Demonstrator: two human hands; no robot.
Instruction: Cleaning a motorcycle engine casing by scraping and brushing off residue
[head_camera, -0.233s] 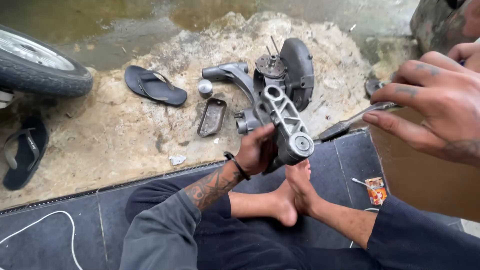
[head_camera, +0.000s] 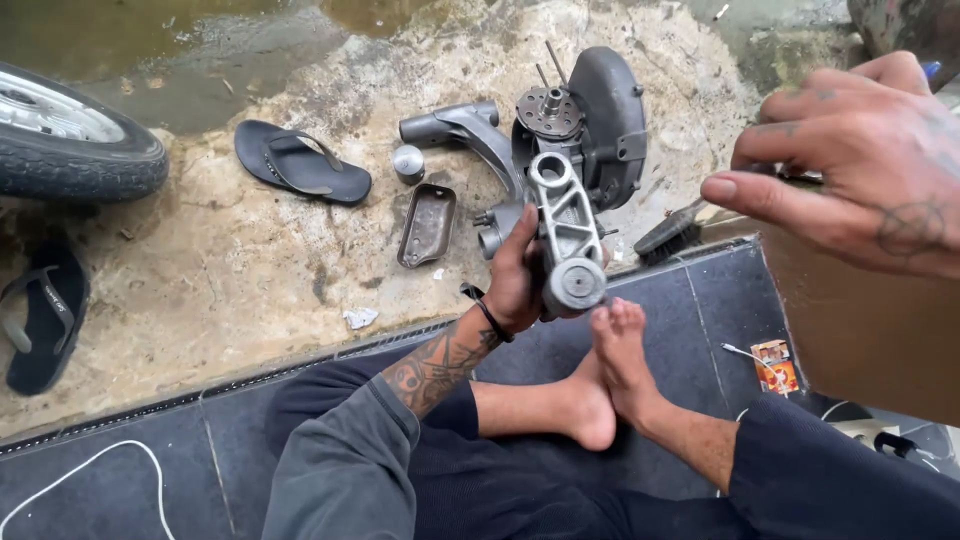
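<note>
Since a moment ago, the right hand (head_camera: 860, 170) has lifted higher, fingers half-curled around a thin dark tool that is mostly hidden. Left hand (head_camera: 520, 275) grips a ribbed grey cast-metal bracket (head_camera: 568, 235) upright above bare feet, before a rounded engine casing (head_camera: 605, 125).

Grey metal bracket (head_camera: 567, 232) — upright, hand-held.

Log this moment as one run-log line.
left hand: grips grey metal bracket upright | right hand: raised, holds brush | engine casing: on ground behind
</note>
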